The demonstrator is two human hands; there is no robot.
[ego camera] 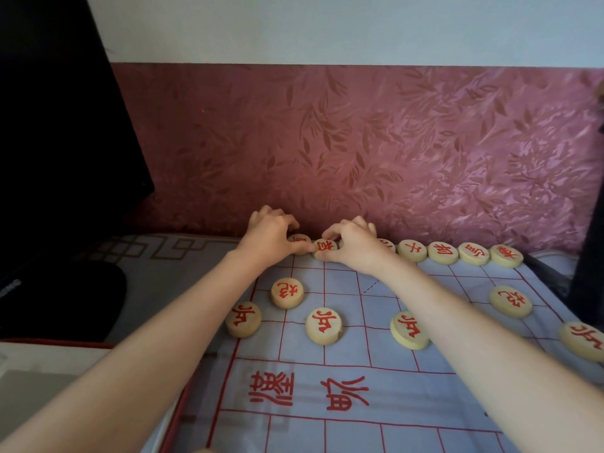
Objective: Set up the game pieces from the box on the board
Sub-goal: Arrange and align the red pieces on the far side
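Note:
A pale blue cloth board (353, 380) with red grid lines lies before me. Round wooden pieces with red characters stand on it. At the far row my left hand (271, 235) pinches one piece (300, 239) and my right hand (351, 241) pinches the neighbouring piece (326, 246). Right of my right hand, several more pieces (443, 252) line the same row. Closer to me stand a piece (287, 292) at the left, another (510, 301) at the right, and a row of several including one (324, 325) in the middle. The box is not in view.
A pink leaf-patterned wall covering (376, 142) rises directly behind the far row. A dark monitor (55, 125) stands at the left, with a black rounded object (65, 302) in front of it. A dark upright object (588, 243) edges the right side.

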